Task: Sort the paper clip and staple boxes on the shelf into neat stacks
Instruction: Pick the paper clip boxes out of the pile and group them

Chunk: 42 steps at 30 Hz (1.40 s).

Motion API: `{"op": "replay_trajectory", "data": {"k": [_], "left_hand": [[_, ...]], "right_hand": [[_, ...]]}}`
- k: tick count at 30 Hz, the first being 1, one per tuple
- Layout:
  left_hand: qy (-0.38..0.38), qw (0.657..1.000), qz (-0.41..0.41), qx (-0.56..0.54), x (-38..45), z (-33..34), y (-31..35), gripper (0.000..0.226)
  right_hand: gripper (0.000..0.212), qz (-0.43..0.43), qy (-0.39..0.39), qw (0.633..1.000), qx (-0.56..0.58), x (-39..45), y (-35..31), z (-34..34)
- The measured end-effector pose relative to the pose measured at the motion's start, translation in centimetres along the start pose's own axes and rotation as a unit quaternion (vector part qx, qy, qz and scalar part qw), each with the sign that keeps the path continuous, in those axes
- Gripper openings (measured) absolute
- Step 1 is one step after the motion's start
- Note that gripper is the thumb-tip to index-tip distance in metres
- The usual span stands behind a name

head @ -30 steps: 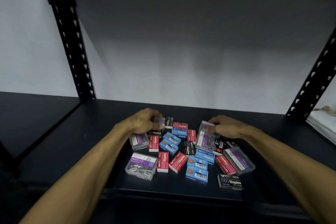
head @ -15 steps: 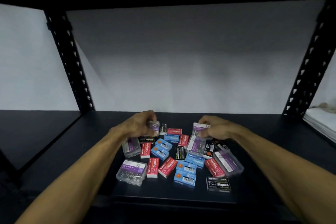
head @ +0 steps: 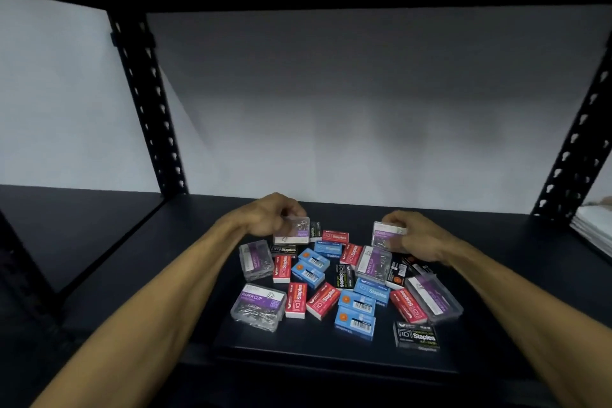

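Note:
A jumble of small boxes lies on the dark shelf (head: pixel 99 242). Red staple boxes (head: pixel 323 301), blue staple boxes (head: pixel 355 321) and black staple boxes (head: pixel 416 335) are mixed with clear paper clip boxes bearing purple labels (head: pixel 259 306). My left hand (head: pixel 271 214) grips one clear paper clip box (head: pixel 293 231) lifted above the pile's far left. My right hand (head: pixel 415 235) grips another clear paper clip box (head: pixel 385 232) at the far right. More clear boxes lie at the left (head: pixel 255 258), the middle (head: pixel 374 264) and the right (head: pixel 433 296).
Black perforated uprights stand at the back left (head: pixel 149 103) and the back right (head: pixel 576 156). A dark shelf board hangs overhead. A grey wall closes the back. A stack of white paper (head: pixel 594 225) sits beyond the right upright.
Both hands have raised their clear paper clip boxes a little off the pile. The view has tilted up, so the pile sits lower in the frame.

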<state>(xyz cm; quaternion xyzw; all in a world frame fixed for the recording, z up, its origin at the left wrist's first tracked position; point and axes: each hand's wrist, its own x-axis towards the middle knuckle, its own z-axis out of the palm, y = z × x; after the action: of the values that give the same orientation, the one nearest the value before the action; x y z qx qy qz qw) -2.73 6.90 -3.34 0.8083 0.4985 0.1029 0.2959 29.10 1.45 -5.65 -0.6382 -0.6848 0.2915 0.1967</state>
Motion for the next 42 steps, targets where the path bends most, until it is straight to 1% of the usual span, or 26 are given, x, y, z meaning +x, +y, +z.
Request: {"op": "replay_trajectory", "data": {"k": [6, 8, 10, 11, 13, 14, 15, 18, 20, 21, 24, 29, 31, 34, 35, 36, 37, 40, 42], "left_hand": [[0.042, 0.997, 0.008, -0.066, 0.3, -0.1, -1.1, 0.026], [0.051, 0.997, 0.011, -0.054, 0.3, 0.1, -1.3, 0.026], [0.044, 0.999, 0.010, -0.021, 0.4, 0.4, -1.2, 0.027], [0.036, 0.999, 0.009, -0.002, 0.4, 0.4, -1.1, 0.031], [0.020, 1.000, 0.009, 0.017, 0.3, 0.3, -0.9, 0.047], [0.016, 1.000, 0.012, 0.012, 0.3, 0.2, -0.9, 0.054], [0.017, 1.000, 0.017, -0.002, 0.2, 0.1, -0.9, 0.055], [0.063, 0.993, 0.025, -0.099, -0.2, -0.2, -1.1, 0.041], [0.098, 0.980, 0.030, -0.169, -0.6, -0.2, -1.3, 0.036], [0.111, 0.976, 0.032, -0.186, -0.7, -0.1, -1.4, 0.034], [0.131, 0.971, 0.032, -0.197, -0.9, 0.3, -2.2, 0.030], [0.136, 0.975, 0.026, -0.174, -1.1, 1.1, -3.0, 0.028], [0.128, 0.978, 0.026, -0.166, -1.1, 1.0, -3.3, 0.033], [0.085, 0.987, 0.027, -0.133, -1.1, 0.7, -3.0, 0.059], [0.072, 0.989, 0.027, -0.126, -1.1, 0.7, -2.8, 0.064], [0.066, 0.990, 0.026, -0.119, -0.9, 0.7, -2.6, 0.065], [0.065, 0.991, 0.023, -0.114, -0.8, 0.7, -2.4, 0.060], [0.078, 0.992, 0.012, -0.100, -0.3, 0.7, -2.1, 0.038], [0.102, 0.987, 0.005, -0.122, -0.2, 0.6, -2.2, 0.030]], "right_hand": [[0.036, -0.001, 0.015, 1.000, 0.012, 0.4, -1.1, 1.0], [0.034, -0.008, 0.020, 1.000, 0.008, 0.6, -1.4, 1.3], [0.031, -0.011, 0.023, 1.000, 0.005, 0.7, -1.7, 1.5], [0.031, -0.011, 0.024, 1.000, 0.004, 0.7, -1.8, 1.6], [0.030, -0.010, 0.024, 1.000, -0.003, 0.7, -1.8, 1.7], [0.030, -0.009, 0.025, 1.000, -0.008, 0.7, -1.9, 1.8], [0.030, -0.007, 0.025, 1.000, -0.011, 0.7, -1.9, 1.8], [0.029, -0.003, 0.026, 1.000, -0.009, 0.6, -2.1, 1.8], [0.028, -0.001, 0.027, 1.000, -0.010, 0.6, -2.3, 1.9], [0.028, -0.001, 0.029, 1.000, -0.011, 0.5, -2.3, 1.9], [0.027, 0.000, 0.032, 0.999, -0.013, 0.5, -2.4, 2.0], [0.027, 0.001, 0.035, 0.999, -0.011, 0.4, -2.4, 2.1], [0.027, 0.004, 0.033, 0.999, -0.009, 0.4, -2.4, 2.1], [0.029, 0.007, 0.028, 1.000, -0.008, 0.4, -2.4, 2.0], [0.030, 0.007, 0.025, 1.000, -0.008, 0.4, -2.4, 2.0], [0.032, 0.007, 0.022, 1.000, -0.005, 0.3, -2.4, 1.9], [0.033, 0.005, 0.020, 1.000, -0.002, 0.2, -2.5, 1.9], [0.034, -0.002, 0.022, 1.000, 0.002, -0.1, -2.4, 1.6], [0.033, -0.003, 0.025, 1.000, 0.005, -0.2, -2.3, 1.4]]}}
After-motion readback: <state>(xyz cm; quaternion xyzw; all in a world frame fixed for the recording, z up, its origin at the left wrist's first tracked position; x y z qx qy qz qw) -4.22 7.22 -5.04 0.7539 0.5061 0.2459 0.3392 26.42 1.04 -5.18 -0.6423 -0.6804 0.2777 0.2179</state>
